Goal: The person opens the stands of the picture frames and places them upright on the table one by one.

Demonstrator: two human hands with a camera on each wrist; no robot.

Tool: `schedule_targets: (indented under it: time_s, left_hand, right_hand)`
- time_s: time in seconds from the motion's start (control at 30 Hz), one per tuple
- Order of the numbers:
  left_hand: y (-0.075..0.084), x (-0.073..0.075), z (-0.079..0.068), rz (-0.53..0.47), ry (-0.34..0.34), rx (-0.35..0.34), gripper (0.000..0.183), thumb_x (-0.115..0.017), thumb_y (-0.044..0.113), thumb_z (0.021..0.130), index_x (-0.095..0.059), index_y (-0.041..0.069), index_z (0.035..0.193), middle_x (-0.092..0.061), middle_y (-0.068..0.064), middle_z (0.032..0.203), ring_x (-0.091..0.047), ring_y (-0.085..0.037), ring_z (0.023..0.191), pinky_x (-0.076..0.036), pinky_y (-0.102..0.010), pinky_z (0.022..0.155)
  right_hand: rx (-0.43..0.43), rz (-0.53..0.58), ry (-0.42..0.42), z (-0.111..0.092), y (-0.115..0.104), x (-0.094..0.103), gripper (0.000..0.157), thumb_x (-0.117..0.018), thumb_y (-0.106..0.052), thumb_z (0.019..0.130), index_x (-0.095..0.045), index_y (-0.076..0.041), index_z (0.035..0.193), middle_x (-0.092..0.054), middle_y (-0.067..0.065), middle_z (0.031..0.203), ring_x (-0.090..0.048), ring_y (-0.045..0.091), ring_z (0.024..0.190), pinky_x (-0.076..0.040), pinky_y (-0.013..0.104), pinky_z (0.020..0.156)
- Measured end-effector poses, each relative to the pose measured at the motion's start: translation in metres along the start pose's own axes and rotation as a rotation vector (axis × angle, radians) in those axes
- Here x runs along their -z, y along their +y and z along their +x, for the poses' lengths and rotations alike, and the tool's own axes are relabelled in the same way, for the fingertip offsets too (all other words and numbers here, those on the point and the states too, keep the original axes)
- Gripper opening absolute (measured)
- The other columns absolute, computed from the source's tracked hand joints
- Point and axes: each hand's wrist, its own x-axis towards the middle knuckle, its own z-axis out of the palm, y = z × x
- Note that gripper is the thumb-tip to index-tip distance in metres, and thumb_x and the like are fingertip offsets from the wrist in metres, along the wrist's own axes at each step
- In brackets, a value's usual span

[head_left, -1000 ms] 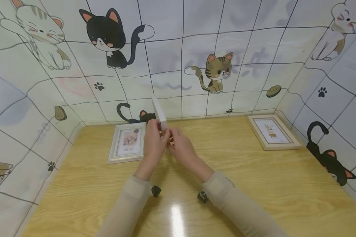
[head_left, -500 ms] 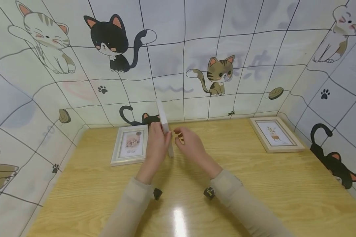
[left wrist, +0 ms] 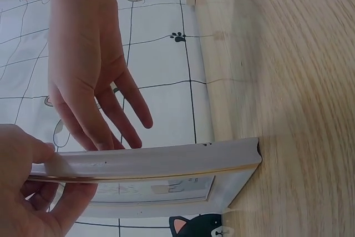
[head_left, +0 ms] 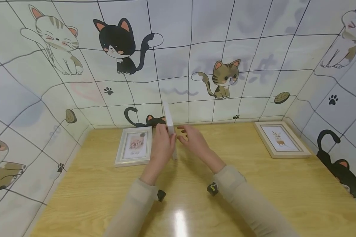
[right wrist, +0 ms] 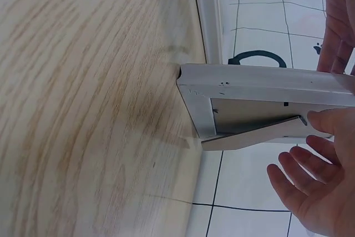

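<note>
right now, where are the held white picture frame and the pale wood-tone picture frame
Held white picture frame (left wrist: 155,160), left wrist view: on its outer edge
Pale wood-tone picture frame (head_left: 281,139), head view: on its picture

And the upright frame (head_left: 168,117) showed its picture (left wrist: 161,188) only as an unreadable sliver in the left wrist view! Left of it, the flat white frame (head_left: 120,149) showed a caption (head_left: 134,153) too blurred to read. Behind it, a printed black cat (head_left: 154,121) sat half hidden! Beside it, my right hand (right wrist: 327,192) ran off the right wrist view's edge!
</note>
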Motion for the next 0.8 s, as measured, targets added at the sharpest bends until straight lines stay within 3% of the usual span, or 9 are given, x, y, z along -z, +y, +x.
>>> schedule_targets:
  time_s: [0.4,0.6,0.8]
  left_hand:
    - [0.008,-0.001,0.002,0.051,-0.013,-0.029,0.035,-0.063,0.015,0.098,-0.041,-0.004,0.116,-0.048,-0.019,0.105,-0.057,-0.029,0.079,-0.056,-0.039,0.067]
    - [0.007,0.0,0.001,0.05,-0.038,-0.013,0.035,-0.063,0.015,0.097,-0.041,-0.004,0.116,-0.047,-0.018,0.105,-0.057,-0.03,0.08,-0.055,-0.04,0.068]
    - [0.003,0.001,0.003,0.026,-0.02,-0.057,0.035,-0.061,0.015,0.098,-0.039,-0.005,0.116,-0.045,-0.019,0.104,-0.055,-0.028,0.078,-0.055,-0.039,0.067]
  right_hand:
    - [0.049,-0.075,-0.042,0.012,0.008,-0.007,0.049,-0.064,-0.014,0.097,-0.049,-0.002,0.141,-0.057,0.017,0.14,-0.056,0.033,0.13,-0.048,0.046,0.108]
    - [0.017,-0.076,-0.107,0.018,0.009,-0.01,0.051,-0.063,-0.013,0.098,-0.045,-0.001,0.144,-0.054,0.018,0.144,-0.052,0.033,0.135,-0.045,0.045,0.113]
    - [0.055,-0.076,-0.067,0.025,0.011,-0.012,0.049,-0.064,-0.008,0.096,-0.048,-0.001,0.141,-0.057,0.018,0.141,-0.054,0.034,0.132,-0.045,0.045,0.112]
